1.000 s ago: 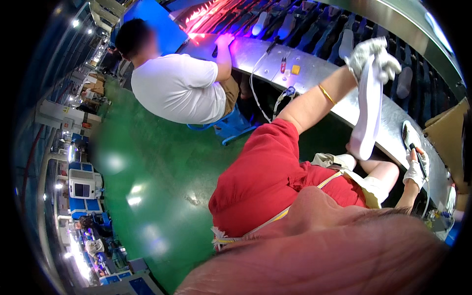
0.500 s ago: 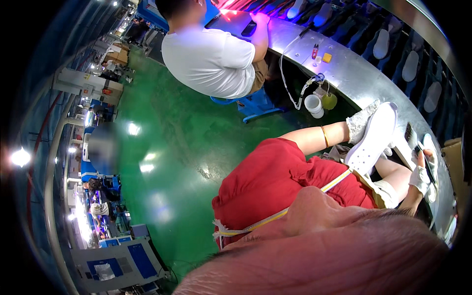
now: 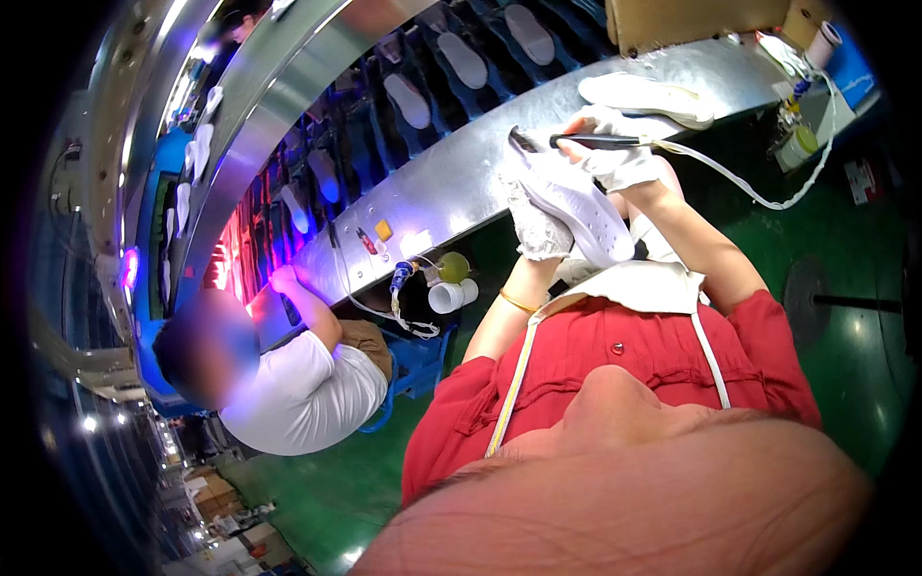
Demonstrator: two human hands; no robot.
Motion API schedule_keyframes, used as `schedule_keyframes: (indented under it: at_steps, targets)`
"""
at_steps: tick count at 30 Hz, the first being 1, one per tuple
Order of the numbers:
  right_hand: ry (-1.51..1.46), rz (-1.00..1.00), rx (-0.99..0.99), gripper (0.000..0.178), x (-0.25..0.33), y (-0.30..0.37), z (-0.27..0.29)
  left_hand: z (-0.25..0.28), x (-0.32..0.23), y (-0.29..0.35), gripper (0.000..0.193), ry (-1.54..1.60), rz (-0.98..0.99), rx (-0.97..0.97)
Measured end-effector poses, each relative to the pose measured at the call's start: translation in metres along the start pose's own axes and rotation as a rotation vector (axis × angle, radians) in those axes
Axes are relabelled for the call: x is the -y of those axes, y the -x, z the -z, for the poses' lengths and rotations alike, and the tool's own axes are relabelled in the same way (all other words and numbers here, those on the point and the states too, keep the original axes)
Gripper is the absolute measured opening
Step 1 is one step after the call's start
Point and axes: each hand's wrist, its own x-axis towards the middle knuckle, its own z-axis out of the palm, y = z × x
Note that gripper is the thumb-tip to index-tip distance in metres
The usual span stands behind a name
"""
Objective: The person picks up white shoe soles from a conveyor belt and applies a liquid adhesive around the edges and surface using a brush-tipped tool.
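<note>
My left hand (image 3: pixel 540 228), in a white glove, grips a white shoe sole (image 3: pixel 579 213) with small round holes at its near end. The sole is tilted over my lap at the metal table's edge. My right hand (image 3: pixel 619 158) wears a white glove with bare fingertips and is closed on a black-handled brush (image 3: pixel 597 141). A pale hose runs from the handle's end. The brush's dark bristles are at the far tip of the held sole; whether they touch it I cannot tell. Beyond my right hand, another white sole (image 3: pixel 643 96) lies on the metal table (image 3: pixel 447 163).
Past the table, a conveyor (image 3: pixel 370 144) carries several pale soles. To the left sits a co-worker (image 3: pixel 298 394) in a white shirt. A yellow block (image 3: pixel 384 229) is on the table, with white cups (image 3: pixel 449 297) below its edge. A cardboard box (image 3: pixel 672 21) stands at the back right.
The head view has swung round toward the table. My right hand and brush have come from beside the sole on the table to the tip of the sole in my left hand.
</note>
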Motion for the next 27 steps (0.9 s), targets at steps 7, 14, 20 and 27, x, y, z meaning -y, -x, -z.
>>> schedule_keyframes:
  at_steps: [7, 14, 20, 27]
  targets:
    - [-0.161, -0.268, 0.110, 0.020, 0.001, 0.022, 0.008, -0.005, -0.008, 0.003, 0.075, -0.014, 0.039, -0.082]
    - [0.052, 0.070, 0.164, 0.018, -0.004, 0.038, -0.002, 0.018, -0.023, 0.003, 0.072, -0.211, 0.019, -0.311]
    - [-0.140, -0.132, 0.137, 0.014, -0.006, 0.047, 0.006, 0.016, -0.032, -0.002, 0.073, -0.228, 0.063, -0.348]
    - [-0.235, -0.468, 0.117, 0.010, -0.004, 0.056, 0.031, 0.005, -0.028, 0.010, 0.086, -0.288, 0.301, -0.167]
